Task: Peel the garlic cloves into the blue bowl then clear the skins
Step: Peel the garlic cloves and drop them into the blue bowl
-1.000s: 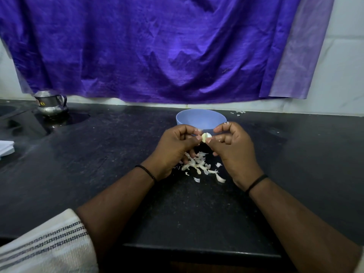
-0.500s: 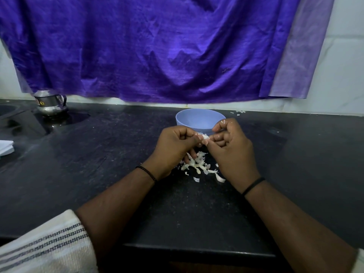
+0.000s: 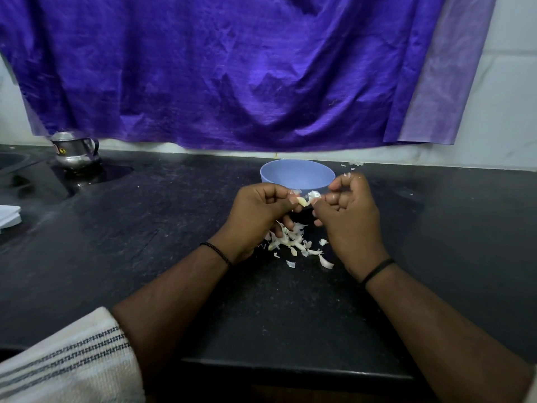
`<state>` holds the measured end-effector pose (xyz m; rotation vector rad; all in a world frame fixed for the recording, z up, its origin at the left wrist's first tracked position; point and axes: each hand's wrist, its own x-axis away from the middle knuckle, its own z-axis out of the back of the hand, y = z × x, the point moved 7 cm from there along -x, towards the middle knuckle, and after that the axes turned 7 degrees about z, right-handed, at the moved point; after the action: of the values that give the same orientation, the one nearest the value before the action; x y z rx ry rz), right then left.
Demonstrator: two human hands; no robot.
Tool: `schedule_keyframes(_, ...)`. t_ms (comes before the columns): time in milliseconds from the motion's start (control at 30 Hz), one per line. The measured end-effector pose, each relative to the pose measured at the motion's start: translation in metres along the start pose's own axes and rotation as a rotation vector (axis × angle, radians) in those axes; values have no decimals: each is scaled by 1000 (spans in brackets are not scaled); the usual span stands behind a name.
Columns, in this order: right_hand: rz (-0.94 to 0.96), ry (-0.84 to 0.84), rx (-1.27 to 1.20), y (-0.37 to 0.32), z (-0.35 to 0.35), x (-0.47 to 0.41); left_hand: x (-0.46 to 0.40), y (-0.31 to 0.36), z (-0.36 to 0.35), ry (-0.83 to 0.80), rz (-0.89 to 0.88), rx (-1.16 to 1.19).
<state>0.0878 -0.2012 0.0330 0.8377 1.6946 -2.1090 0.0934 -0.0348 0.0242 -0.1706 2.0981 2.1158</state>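
Observation:
A garlic clove [image 3: 303,201] is pinched between the fingertips of my left hand [image 3: 258,212]. My right hand [image 3: 348,216] pinches a flap of papery skin [image 3: 314,195] that still hangs on the clove. Both hands are held just in front of the blue bowl [image 3: 296,175], above the black counter. Below them lies a pile of white garlic skins [image 3: 293,242], partly hidden under my left hand. The inside of the bowl is not visible from here.
A steel jug [image 3: 75,151] stands at the back left of the black counter [image 3: 145,228]. A white object [image 3: 10,218] lies at the left edge. A few skin bits [image 3: 353,164] lie behind the bowl. A purple cloth hangs on the wall.
My hands pressed together on the clove, then drew slightly apart. A flap of skin now stands off the clove toward my right hand.

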Motion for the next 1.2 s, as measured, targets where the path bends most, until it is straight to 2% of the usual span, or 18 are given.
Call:
schedule_keyframes(167, -20, 36, 55, 3, 2, -1, -3, -2, 5, 38, -4, 26)
schedule_keyframes(333, 21, -62, 253, -1, 0, 3, -6, -2, 11, 101, -18, 51)
schedule_keyframes(467, 132, -124, 391, -6, -3, 4, -4, -1, 12, 109, -35, 21)
schedule_keyframes(600, 157, -38, 313, -13, 0, 1, -3, -1, 11, 104, -57, -51)
schedule_keyframes(1200, 174, -169, 373, -9, -8, 4, -3, -3, 14, 151, -23, -36)
